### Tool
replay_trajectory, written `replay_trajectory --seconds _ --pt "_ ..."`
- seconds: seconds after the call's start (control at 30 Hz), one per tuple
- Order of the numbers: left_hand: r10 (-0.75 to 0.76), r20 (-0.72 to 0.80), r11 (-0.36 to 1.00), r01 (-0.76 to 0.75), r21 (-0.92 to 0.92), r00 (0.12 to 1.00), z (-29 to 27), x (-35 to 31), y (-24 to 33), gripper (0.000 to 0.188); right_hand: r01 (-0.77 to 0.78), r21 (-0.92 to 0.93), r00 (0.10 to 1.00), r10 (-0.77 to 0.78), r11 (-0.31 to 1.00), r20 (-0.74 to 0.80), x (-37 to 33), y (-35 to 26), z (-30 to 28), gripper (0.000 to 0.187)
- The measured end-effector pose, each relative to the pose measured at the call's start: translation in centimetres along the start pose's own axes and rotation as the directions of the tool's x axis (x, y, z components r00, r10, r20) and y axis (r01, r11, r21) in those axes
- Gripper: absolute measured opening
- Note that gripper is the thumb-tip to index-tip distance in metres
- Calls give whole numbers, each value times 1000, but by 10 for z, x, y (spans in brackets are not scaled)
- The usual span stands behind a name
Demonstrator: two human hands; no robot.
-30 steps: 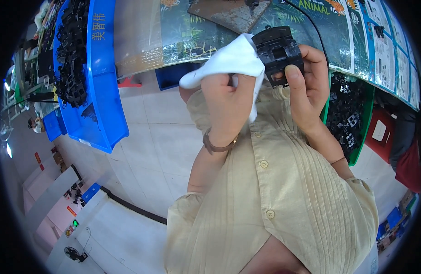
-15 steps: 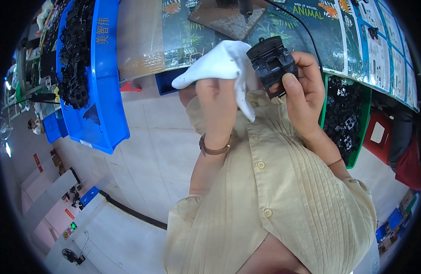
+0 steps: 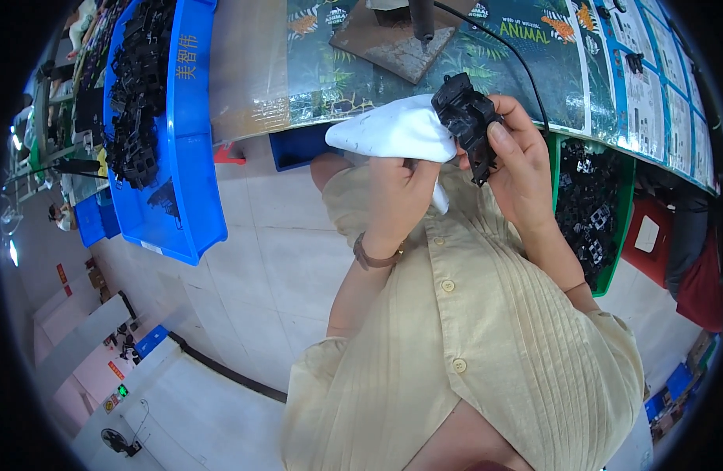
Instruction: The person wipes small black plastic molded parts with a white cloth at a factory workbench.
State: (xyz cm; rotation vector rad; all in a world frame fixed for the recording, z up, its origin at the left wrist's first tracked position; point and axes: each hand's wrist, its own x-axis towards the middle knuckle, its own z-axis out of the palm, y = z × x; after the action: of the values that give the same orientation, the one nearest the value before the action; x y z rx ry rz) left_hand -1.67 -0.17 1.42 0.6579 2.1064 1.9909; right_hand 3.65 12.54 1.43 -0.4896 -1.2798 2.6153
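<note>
A black moulded plastic part (image 3: 467, 122) is tilted above my lap, in front of the table's near edge. My right hand (image 3: 522, 161) grips it by its right side between thumb and fingers. My left hand (image 3: 401, 196) is closed on a white cloth (image 3: 393, 129), whose right end touches the left side of the black part. The cloth carries a few dark specks, and one corner hangs below my fingers. Part of my left fingers is hidden under the cloth.
A blue bin (image 3: 193, 165) of black plastic parts stands at the left; a green bin (image 3: 624, 208) with similar pieces is at the right, under the table. On the table (image 3: 314, 86) lies a brown metal plate (image 3: 389, 43) beneath a dark tool tip (image 3: 422, 23) with a cable.
My left hand has moved right, bringing the cloth against the black part. The black part has turned in my right hand and now shows more of its side.
</note>
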Motion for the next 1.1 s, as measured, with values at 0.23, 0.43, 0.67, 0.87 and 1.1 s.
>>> replay_trajectory --seconds 0.23,0.43,0.67,0.87,1.1 --pt "28 -128 996 -17 92 991 -13 2 -5 8 46 -109 998 -42 993 42 -1 -4 -6 32" --pt "-298 40 527 130 840 954 -88 -29 32 15 -39 -669 987 133 742 91 -71 -51 -123 33" --pt "251 -422 427 291 856 871 -183 -42 83 9 -273 -959 962 16 74 -273 -139 -7 -404 21" --pt "326 -469 107 461 881 821 -278 28 93 27 -573 -691 802 -131 -440 -582 -167 33 -465 24" --pt "267 -366 -25 386 922 892 -321 137 51 44 -603 -751 793 -311 -269 -525 -175 27 -508 24"
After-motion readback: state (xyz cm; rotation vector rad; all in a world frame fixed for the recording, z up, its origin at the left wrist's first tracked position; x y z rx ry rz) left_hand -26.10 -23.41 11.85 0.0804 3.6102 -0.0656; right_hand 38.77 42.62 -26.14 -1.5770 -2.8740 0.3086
